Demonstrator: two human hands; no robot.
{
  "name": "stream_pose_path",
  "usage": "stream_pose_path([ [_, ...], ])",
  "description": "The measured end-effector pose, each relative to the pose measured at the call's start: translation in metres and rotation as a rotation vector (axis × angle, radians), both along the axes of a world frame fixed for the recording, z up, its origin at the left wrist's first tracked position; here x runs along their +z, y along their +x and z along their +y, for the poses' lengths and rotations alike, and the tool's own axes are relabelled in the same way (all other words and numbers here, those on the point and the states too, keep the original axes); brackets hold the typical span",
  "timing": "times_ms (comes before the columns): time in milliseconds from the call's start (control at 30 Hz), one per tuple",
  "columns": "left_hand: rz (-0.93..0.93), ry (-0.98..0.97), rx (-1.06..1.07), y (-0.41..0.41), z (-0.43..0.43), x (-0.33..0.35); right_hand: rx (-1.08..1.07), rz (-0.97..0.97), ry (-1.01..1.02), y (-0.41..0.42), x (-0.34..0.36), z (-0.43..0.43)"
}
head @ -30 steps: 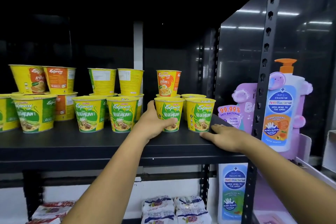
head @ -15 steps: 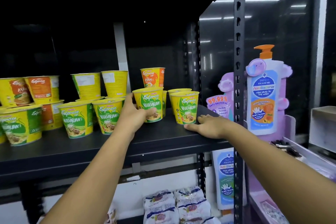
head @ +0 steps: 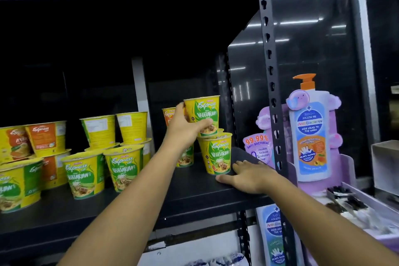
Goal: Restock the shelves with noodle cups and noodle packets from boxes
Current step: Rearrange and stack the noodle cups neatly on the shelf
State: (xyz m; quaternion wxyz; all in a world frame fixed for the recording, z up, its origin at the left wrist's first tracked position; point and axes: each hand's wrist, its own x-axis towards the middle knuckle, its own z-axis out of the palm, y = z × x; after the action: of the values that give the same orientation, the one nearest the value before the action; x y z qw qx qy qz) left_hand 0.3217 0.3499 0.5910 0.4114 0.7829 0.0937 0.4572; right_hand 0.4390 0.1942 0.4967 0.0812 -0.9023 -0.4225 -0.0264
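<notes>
Head view: left grip wrapped round noodle cup, held off shelf, just above right-end cups. Right grip lay flat on shelf edge, fingers straight, holding nothing. Step judged: stacking second tier. Next move called for seating cup squarely on lid below, then release.

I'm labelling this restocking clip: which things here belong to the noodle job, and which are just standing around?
Job: the raised Vegetarian cup, gripped by the left hand; the noodle cups standing on the black shelf; the right hand resting flat on the shelf edge.
Not the job: the pump soap bottle; its purple display stand.
</notes>
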Motion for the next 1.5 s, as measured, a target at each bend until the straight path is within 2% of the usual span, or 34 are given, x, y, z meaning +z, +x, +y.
stream_pose_path([
  [233, 0.052, 0.004, 0.018, 0.023, 0.004, -0.007, 0.005, 0.019, -0.003, -0.002, 0.001, -0.001],
  [1000, 0.138, 0.074, 0.011, 0.024, -0.003, -0.018, 0.010, 0.030, -0.019, -0.004, 0.004, -0.003],
  [1233, 0.291, 0.113, -0.004, -0.005, 0.008, -0.044, 0.004, 0.021, 0.024, -0.007, 0.005, -0.004],
  [1333, 0.461, 0.171, -0.026, -0.030, 0.024, -0.064, 0.008, 0.010, 0.043, -0.008, 0.005, -0.006],
  [1433, 0.714, 0.341, 0.027, -0.047, 0.036, -0.074, -0.011, 0.008, 0.072, -0.009, 0.006, -0.006],
  [1500, 0.784, 0.442, 0.052, -0.048, 0.038, -0.076, -0.027, 0.022, 0.103, -0.008, 0.005, -0.005],
])
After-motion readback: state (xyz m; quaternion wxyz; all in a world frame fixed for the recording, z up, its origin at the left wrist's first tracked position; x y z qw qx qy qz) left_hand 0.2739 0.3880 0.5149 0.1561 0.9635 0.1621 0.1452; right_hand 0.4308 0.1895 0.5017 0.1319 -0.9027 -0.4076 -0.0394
